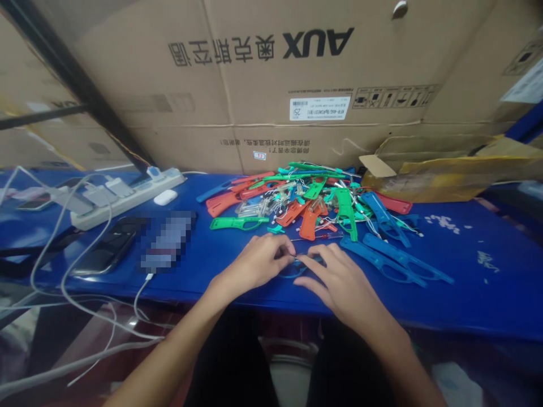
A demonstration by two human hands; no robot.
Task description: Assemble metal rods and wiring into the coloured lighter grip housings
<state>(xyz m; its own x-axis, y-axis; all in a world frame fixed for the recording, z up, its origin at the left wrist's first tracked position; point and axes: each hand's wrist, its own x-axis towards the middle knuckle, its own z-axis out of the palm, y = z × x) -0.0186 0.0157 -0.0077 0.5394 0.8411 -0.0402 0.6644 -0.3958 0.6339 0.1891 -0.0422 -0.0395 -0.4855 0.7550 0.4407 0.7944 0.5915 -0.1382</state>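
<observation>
Close to the front edge of the table, my left hand (263,259) has thumb and index finger pinched together; what they hold is too small to make out. Beneath the fingertips lies a blue plastic gun-shaped casing (292,271), partly covered by both hands. My right hand (335,277) reaches over this casing from the right, its index finger stretched to the left fingertips and its thumb apart below. A screwdriver (328,236) with a clear reddish handle lies just beyond the hands. Two more blue casings (384,260) lie right of my right hand.
Behind my hands spreads a pile of green, red and blue casings (314,198) with wired small parts. Small white pieces (445,223) lie at right, near an open cardboard box (445,169). Left are a power strip (127,198), two phones (108,246) and loose cables.
</observation>
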